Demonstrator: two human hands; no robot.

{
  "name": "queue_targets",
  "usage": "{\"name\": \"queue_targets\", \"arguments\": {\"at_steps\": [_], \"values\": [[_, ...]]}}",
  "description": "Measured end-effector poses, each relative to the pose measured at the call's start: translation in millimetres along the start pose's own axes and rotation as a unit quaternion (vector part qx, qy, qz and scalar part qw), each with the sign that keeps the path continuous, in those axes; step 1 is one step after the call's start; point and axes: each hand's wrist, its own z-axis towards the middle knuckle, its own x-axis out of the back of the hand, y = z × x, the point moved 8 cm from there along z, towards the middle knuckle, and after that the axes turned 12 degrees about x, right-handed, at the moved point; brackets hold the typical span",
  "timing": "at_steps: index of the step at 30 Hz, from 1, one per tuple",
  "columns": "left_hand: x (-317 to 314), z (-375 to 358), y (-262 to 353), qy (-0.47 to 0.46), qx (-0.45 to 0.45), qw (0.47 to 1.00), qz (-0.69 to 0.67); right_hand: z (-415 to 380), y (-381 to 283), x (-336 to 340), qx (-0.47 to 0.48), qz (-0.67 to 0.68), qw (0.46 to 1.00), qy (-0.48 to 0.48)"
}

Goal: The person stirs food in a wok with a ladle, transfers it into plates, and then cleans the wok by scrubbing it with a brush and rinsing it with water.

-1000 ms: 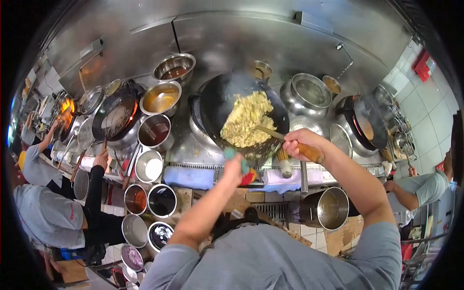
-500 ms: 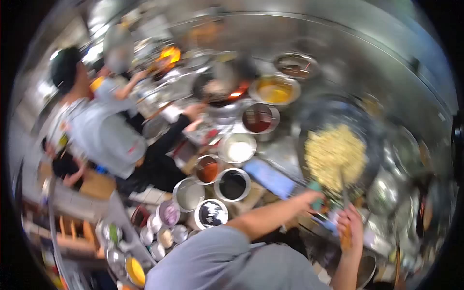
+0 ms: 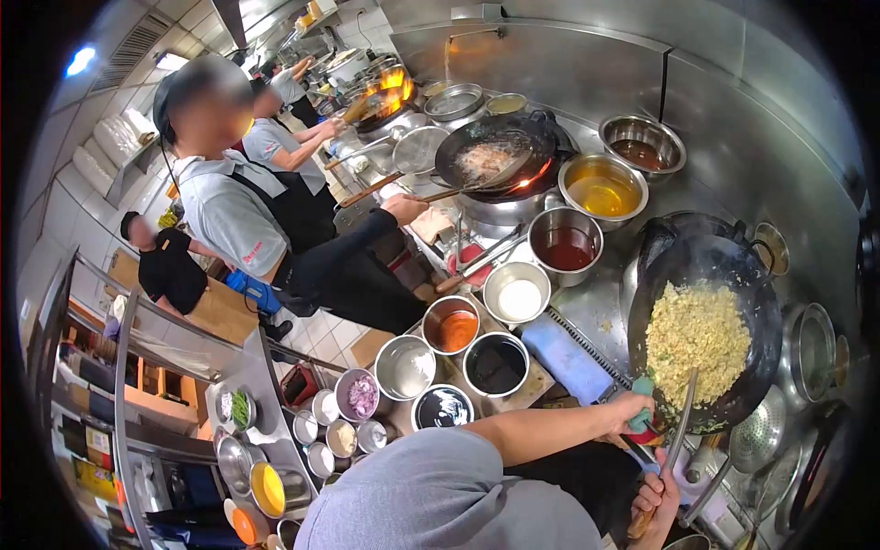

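A dark wok at the right holds a mound of yellow fried rice with green bits along its lower edge. My left hand is closed on a green cloth at the wok's near rim. Below it, my right hand wraps round the wooden handle of a long metal ladle. The ladle's far end reaches into the rice, and its bowl is hidden there.
Steel pots of yellow liquid, dark red sauce, white powder and black sauce stand left of the wok. A co-worker tends another wok. Flames rise farther back. A perforated strainer lies at the right.
The view has swung left and sharpened, so the wok and pots appear farther right. My right hand is lower in the view, still on the ladle. The co-worker's head has turned.
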Motion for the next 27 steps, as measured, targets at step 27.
{"name": "queue_targets", "arguments": {"at_steps": [27], "values": [[-13, -19, -23, -0.009, 0.111, 0.993, -0.041, 5, -10, 38, -0.001, -0.144, 0.989, -0.037]]}}
